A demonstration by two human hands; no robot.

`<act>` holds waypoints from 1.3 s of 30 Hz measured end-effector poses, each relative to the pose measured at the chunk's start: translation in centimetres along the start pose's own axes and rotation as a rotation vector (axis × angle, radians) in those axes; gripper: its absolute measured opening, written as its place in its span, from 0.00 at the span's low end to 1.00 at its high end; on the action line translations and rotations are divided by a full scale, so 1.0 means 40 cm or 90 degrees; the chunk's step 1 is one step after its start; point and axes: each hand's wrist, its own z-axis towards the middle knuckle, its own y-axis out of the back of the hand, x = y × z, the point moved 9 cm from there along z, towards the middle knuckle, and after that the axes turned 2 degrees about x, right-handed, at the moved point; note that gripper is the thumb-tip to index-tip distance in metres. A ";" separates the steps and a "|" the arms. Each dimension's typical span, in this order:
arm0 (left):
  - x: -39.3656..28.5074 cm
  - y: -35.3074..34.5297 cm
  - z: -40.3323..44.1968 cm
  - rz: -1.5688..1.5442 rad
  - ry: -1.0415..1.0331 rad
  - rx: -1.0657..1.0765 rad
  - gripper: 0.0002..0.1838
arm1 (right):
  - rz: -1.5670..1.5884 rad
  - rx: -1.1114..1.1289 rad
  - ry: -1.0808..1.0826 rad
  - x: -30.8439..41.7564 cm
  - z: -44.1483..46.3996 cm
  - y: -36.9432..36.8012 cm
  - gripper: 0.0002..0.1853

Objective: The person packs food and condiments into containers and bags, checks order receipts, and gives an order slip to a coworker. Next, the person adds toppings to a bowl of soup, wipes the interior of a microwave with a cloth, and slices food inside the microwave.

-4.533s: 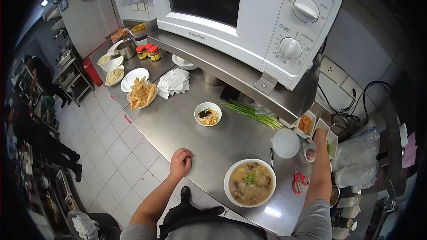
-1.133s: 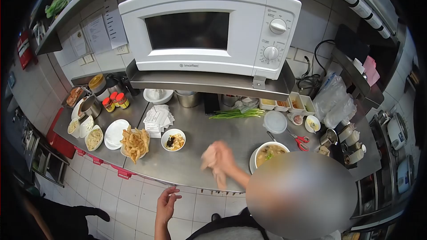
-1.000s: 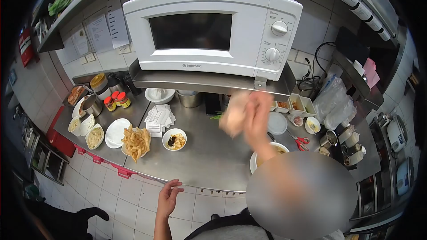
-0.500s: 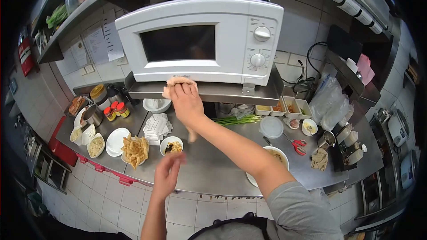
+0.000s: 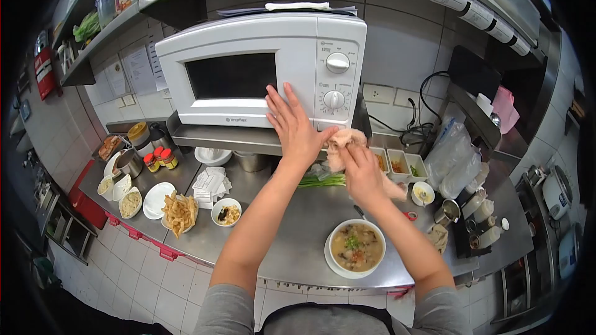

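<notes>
My left hand (image 5: 297, 129) is open, its fingers spread against the front of the white microwave (image 5: 295, 43) just below and right of the dark door window. The thumb points toward a pale pink cloth (image 5: 345, 139). My right hand (image 5: 365, 174) grips that cloth at the lower right corner of the microwave, by the edge of the metal shelf (image 5: 217, 138). One end of the cloth hangs down behind the right hand. Below my arms stands a white bowl of soup (image 5: 357, 247) topped with chopped green onion, on a plate.
On the steel counter (image 5: 279, 242) are a small bowl of food (image 5: 227, 212), fried strips (image 5: 179, 212), paper slips (image 5: 211, 187) and green onions (image 5: 321, 180). Condiment tubs (image 5: 397, 161), squeeze bottles (image 5: 490, 236) and plastic bags (image 5: 456, 158) stand right. Red-lidded jars (image 5: 159, 157) stand left.
My right hand has moved the cloth rightward along the shelf edge to the microwave's right corner. My left hand has risen from above the counter onto the microwave front. The view has shifted.
</notes>
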 end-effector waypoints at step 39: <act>0.404 0.731 -0.424 -0.163 -0.130 -0.242 0.43 | -0.054 0.086 -0.113 0.181 0.375 -0.281 0.32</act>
